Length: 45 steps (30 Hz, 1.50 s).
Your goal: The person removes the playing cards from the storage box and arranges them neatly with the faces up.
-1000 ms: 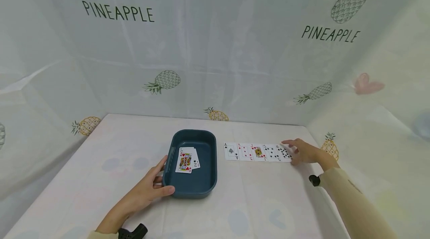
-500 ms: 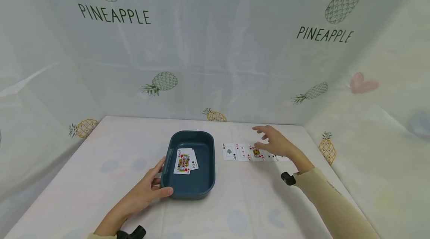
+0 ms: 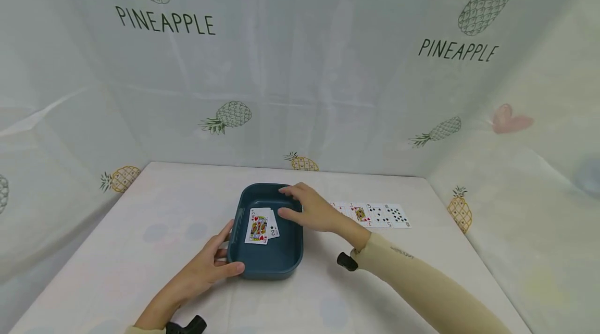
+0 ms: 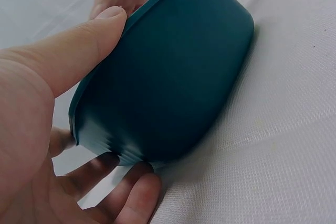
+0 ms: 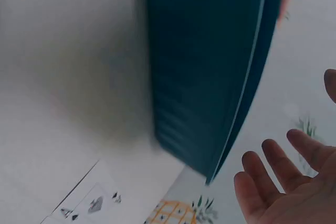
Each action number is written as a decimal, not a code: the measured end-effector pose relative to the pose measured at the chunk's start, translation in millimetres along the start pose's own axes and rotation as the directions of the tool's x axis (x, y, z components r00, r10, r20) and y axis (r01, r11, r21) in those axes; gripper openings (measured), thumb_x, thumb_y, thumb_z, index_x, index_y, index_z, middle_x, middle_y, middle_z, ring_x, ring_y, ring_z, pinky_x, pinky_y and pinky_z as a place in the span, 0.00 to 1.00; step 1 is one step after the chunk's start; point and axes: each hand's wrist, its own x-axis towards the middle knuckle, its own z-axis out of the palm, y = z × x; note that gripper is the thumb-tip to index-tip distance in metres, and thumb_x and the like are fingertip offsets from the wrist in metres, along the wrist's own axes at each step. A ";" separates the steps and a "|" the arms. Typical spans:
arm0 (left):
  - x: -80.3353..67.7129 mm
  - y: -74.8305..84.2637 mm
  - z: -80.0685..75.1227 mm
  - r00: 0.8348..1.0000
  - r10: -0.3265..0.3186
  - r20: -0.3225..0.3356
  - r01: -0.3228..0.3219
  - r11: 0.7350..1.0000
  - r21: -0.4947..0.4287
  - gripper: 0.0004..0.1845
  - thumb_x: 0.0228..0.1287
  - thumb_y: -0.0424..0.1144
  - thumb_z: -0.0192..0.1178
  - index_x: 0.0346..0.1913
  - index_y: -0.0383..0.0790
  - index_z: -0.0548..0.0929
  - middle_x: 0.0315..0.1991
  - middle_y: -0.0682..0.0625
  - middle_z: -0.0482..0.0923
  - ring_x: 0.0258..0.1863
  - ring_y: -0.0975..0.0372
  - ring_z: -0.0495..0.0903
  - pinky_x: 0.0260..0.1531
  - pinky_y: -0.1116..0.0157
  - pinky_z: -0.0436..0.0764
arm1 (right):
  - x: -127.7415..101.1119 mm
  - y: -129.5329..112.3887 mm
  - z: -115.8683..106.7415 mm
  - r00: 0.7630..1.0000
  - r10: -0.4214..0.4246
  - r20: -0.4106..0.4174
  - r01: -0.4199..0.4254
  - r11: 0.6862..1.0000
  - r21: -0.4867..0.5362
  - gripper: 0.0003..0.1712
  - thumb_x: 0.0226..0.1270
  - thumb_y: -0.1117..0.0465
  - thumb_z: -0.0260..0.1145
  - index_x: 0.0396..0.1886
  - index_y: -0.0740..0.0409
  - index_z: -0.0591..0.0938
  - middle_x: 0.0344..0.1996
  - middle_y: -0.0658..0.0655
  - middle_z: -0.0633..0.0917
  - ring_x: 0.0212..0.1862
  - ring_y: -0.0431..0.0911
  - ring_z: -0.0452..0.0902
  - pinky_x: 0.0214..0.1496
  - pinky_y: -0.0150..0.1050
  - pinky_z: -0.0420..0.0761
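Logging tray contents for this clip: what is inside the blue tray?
Two overlapping cards lie in the tray: a king of hearts over a spade card whose face is mostly covered. Nothing else shows inside.

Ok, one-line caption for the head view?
Left hand grips dark teal plastic tray holding two playing cards; open right hand hovers over it.

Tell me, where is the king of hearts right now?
In the head view, the king of hearts lies inside the blue tray, left of the card row.
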 end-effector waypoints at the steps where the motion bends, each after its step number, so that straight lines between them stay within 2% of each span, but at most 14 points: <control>1: -0.4 0.0 0.0 1.000 0.002 0.003 -0.002 1.000 -0.003 0.57 0.67 0.46 0.75 0.88 0.55 0.47 0.82 0.36 0.51 0.62 0.52 0.79 0.57 0.58 0.83 | 3.5 -4.0 3.8 1.000 -0.009 0.015 0.009 1.000 -0.017 0.37 0.77 0.43 0.66 0.77 0.55 0.74 0.67 0.61 0.77 0.67 0.57 0.76 0.68 0.56 0.78; 5: -0.6 -0.9 -0.2 1.000 0.017 0.019 -0.016 1.000 -0.026 0.57 0.68 0.45 0.75 0.88 0.54 0.46 0.82 0.34 0.49 0.63 0.51 0.78 0.57 0.56 0.83 | 14.9 -11.9 19.5 0.998 -0.034 0.050 0.040 0.993 -0.112 0.38 0.76 0.40 0.65 0.78 0.54 0.74 0.67 0.59 0.78 0.67 0.53 0.75 0.69 0.54 0.77; 13: -1.3 -0.7 -1.8 0.999 0.039 0.027 -0.038 0.998 -0.040 0.56 0.68 0.45 0.74 0.88 0.54 0.46 0.82 0.34 0.49 0.65 0.49 0.78 0.57 0.58 0.84 | 24.9 -14.6 45.1 0.994 -0.051 0.099 0.071 0.973 -0.220 0.39 0.76 0.37 0.65 0.78 0.53 0.74 0.68 0.57 0.78 0.67 0.52 0.75 0.70 0.54 0.76; 19: 0.9 0.4 -1.0 0.997 0.060 0.052 -0.057 0.996 -0.062 0.56 0.70 0.44 0.73 0.88 0.53 0.45 0.82 0.33 0.48 0.67 0.47 0.77 0.56 0.59 0.84 | 25.2 -10.5 60.3 0.995 -0.050 0.082 0.076 0.930 -0.360 0.41 0.73 0.34 0.66 0.78 0.49 0.75 0.67 0.53 0.79 0.66 0.50 0.75 0.68 0.52 0.75; 23: 1.8 0.6 -1.3 0.998 0.042 0.048 -0.039 0.998 -0.057 0.55 0.70 0.45 0.73 0.88 0.56 0.45 0.82 0.36 0.48 0.66 0.48 0.77 0.56 0.60 0.83 | 27.4 -7.7 68.2 0.997 -0.066 0.050 0.082 0.890 -0.448 0.43 0.72 0.31 0.66 0.77 0.49 0.76 0.65 0.52 0.80 0.65 0.49 0.76 0.65 0.50 0.76; 27: 0.9 0.3 -2.4 0.999 0.032 0.040 -0.031 0.999 -0.039 0.55 0.70 0.46 0.73 0.88 0.57 0.45 0.82 0.36 0.48 0.67 0.48 0.76 0.57 0.58 0.83 | 29.5 -10.7 72.1 0.998 -0.051 0.040 0.064 0.875 -0.479 0.44 0.70 0.30 0.66 0.77 0.50 0.76 0.67 0.54 0.80 0.66 0.52 0.77 0.65 0.52 0.77; 31: 0.3 -1.4 -3.2 0.999 0.028 0.041 -0.026 0.999 -0.036 0.56 0.70 0.46 0.73 0.88 0.56 0.44 0.83 0.36 0.47 0.67 0.48 0.75 0.58 0.58 0.83 | 31.1 -13.5 74.8 0.997 0.000 0.077 0.039 0.864 -0.502 0.48 0.69 0.25 0.63 0.78 0.49 0.75 0.69 0.54 0.79 0.69 0.53 0.76 0.68 0.53 0.75; 37: 0.3 -3.0 -2.9 1.000 -0.001 0.027 0.001 1.000 -0.020 0.55 0.70 0.47 0.73 0.88 0.59 0.45 0.83 0.38 0.48 0.66 0.49 0.76 0.58 0.57 0.83 | 35.1 -8.8 82.3 0.989 0.055 0.139 0.035 0.820 -0.571 0.54 0.64 0.17 0.59 0.80 0.45 0.72 0.70 0.51 0.78 0.70 0.52 0.75 0.68 0.52 0.74; 41: 0.2 -2.7 -3.1 0.999 0.014 0.033 -0.013 1.000 -0.019 0.55 0.70 0.47 0.73 0.88 0.58 0.45 0.83 0.37 0.48 0.68 0.48 0.76 0.58 0.59 0.83 | 36.9 -4.4 85.7 0.989 0.051 0.139 0.040 0.809 -0.586 0.55 0.61 0.17 0.63 0.79 0.45 0.73 0.68 0.51 0.79 0.67 0.52 0.76 0.65 0.52 0.75; 45: 0.4 -2.4 -3.1 0.998 0.037 0.043 -0.035 0.999 -0.030 0.56 0.70 0.46 0.73 0.88 0.55 0.44 0.83 0.35 0.47 0.68 0.47 0.75 0.58 0.60 0.82 | 36.8 -6.5 83.6 0.989 0.051 0.135 0.037 0.813 -0.581 0.52 0.61 0.20 0.67 0.77 0.45 0.76 0.67 0.51 0.80 0.66 0.52 0.77 0.64 0.51 0.75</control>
